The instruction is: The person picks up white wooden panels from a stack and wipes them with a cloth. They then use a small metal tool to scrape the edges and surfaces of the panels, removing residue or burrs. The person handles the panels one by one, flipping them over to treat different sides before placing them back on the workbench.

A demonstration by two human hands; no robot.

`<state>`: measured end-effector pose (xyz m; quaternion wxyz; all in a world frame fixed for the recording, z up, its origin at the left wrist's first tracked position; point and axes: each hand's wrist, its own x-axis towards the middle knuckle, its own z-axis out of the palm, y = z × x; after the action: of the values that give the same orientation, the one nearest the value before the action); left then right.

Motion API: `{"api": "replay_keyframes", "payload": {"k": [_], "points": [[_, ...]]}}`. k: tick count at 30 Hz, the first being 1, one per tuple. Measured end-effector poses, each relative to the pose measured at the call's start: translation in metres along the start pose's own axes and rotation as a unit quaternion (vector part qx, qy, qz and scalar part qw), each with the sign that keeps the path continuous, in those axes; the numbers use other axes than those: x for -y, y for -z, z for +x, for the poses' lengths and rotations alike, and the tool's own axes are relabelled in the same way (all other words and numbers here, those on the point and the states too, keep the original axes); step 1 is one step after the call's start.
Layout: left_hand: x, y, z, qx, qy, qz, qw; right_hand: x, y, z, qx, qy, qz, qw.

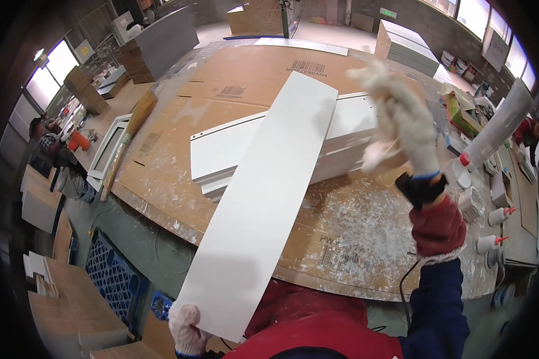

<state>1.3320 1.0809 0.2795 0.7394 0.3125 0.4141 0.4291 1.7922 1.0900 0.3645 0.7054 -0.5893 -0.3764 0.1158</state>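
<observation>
A long white board (269, 197) slants across the stack of white panels (224, 143), its near end reaching past the table edge toward my body. My left hand (188, 328), in a white knitted glove, is closed on the near left corner of this board. Raised over the right part of the table, my right hand (398, 110) wears a whitish glove and a black wrist band. Motion smears its fingers, and a pale blurred shape hangs below them that I cannot make out. It appears apart from the long board.
Worn cardboard (221, 90) covers the table. A broom (132, 131) lies along its left edge. Glue bottles (491, 243) and a clear jar (471, 203) stand at right. A blue plastic pallet (114, 275) is lower left. People work at far left and right.
</observation>
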Motion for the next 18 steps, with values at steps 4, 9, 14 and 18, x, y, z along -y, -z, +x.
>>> {"api": "replay_keyframes", "payload": {"k": [4, 9, 14, 18], "points": [[0.026, -0.006, 0.024, 0.029, 0.034, -0.076, 0.996, -0.003, -0.082, -0.117, 0.320, 0.361, -0.284, 0.828], [0.068, 0.032, 0.025, 0.020, -0.016, 0.025, 0.999, -0.052, -0.139, -0.185, 0.512, 0.383, -0.036, 0.768], [0.053, 0.014, 0.018, 0.020, 0.010, -0.086, 0.996, -0.055, -0.119, -0.064, 0.318, 0.518, -0.447, 0.656], [0.037, 0.011, 0.027, 0.055, -0.021, 0.107, 0.992, -0.108, -0.033, 0.084, 0.222, 0.369, -0.555, 0.712]]}}
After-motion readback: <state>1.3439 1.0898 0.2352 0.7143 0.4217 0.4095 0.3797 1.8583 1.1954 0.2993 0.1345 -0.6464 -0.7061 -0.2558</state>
